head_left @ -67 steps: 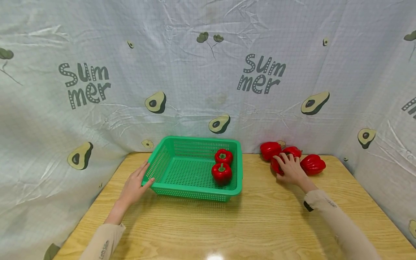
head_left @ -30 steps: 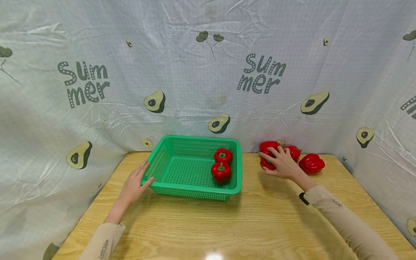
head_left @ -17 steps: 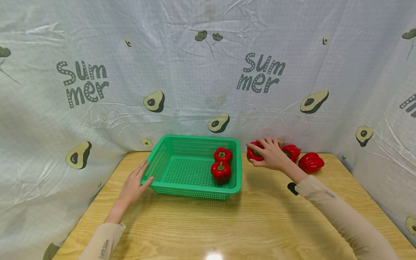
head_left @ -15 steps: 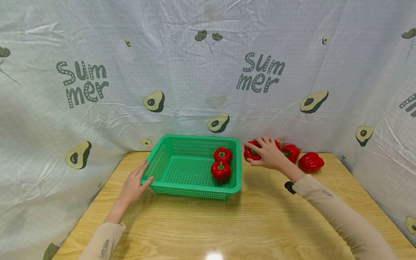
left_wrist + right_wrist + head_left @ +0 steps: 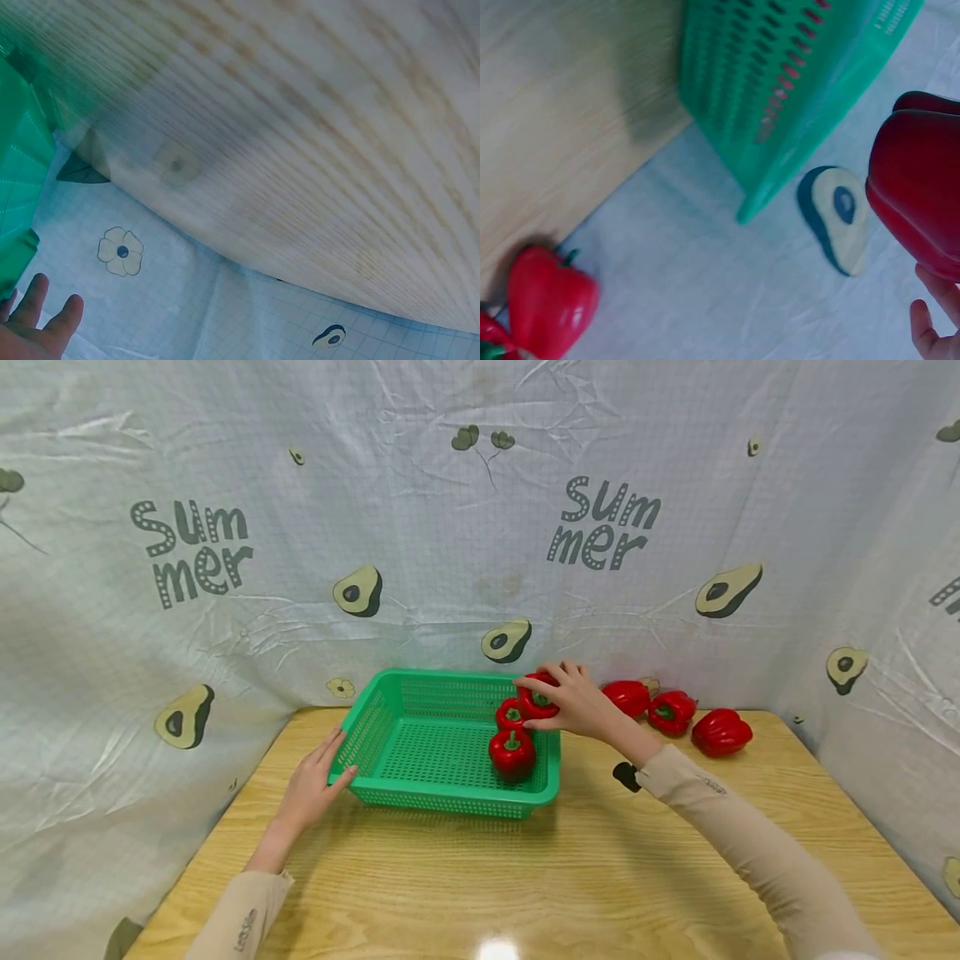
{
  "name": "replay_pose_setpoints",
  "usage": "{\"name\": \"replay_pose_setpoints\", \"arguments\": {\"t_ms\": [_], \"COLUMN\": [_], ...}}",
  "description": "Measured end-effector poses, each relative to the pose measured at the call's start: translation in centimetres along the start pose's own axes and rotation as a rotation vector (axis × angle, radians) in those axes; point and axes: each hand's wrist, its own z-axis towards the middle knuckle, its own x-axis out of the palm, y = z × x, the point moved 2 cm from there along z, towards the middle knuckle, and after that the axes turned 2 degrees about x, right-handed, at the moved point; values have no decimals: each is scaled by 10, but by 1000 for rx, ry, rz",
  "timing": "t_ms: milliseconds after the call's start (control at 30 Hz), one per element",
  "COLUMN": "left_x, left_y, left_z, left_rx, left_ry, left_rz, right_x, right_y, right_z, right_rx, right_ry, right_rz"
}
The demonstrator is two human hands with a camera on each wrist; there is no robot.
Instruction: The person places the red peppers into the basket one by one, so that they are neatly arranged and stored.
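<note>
My right hand [image 5: 581, 703] grips a red bell pepper [image 5: 538, 695] above the back right corner of the green plastic basket [image 5: 435, 800]. In the right wrist view, that held bell pepper [image 5: 919, 180] shows at the right edge, with fingertips [image 5: 924, 319] below it. Two more red peppers stand inside the basket at its right end: a front one [image 5: 512, 756] and a back one [image 5: 510, 717], partly covered by the held one. On the basket's left end rests my left hand [image 5: 309, 785], fingers fairly straight along the rim and the thumb near the front corner.
Three red bell peppers lie on the wooden table [image 5: 480, 877] right of the basket: one by the back [image 5: 627, 697], a middle one [image 5: 672, 712] and a right one [image 5: 722, 732]. A printed cloth [image 5: 450, 527] hangs behind and at both sides.
My right hand has picked a bell pepper from the group on the right and carried it left, over the basket's right rim. The left hand stays on the basket.
</note>
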Motion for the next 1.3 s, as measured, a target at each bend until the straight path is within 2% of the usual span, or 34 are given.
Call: {"name": "replay_pose_setpoints", "arguments": {"t_ms": [133,467,667,933,1067,1300], "left_x": [1,0,-1,1,1,-1], "left_y": [0,-1,-2,1,1,0], "left_z": [1,0,0,-2,-2,-1], "left_rx": [6,-15,-16,-21,-17,-21], "left_ry": [-3,8,15,11,5,7], "left_rz": [4,1,-7,-10,-7,-13], "right_x": [-1,8,28,67,87,113], "right_y": [7,22,24,24,24,31], "right_z": [14,55,72,85,86,84], "right_rx": [41,255,429,570,589,507], "right_ry": [54,184,239,298,326,386], "right_rz": [31,43,69,12,1,-66]}}
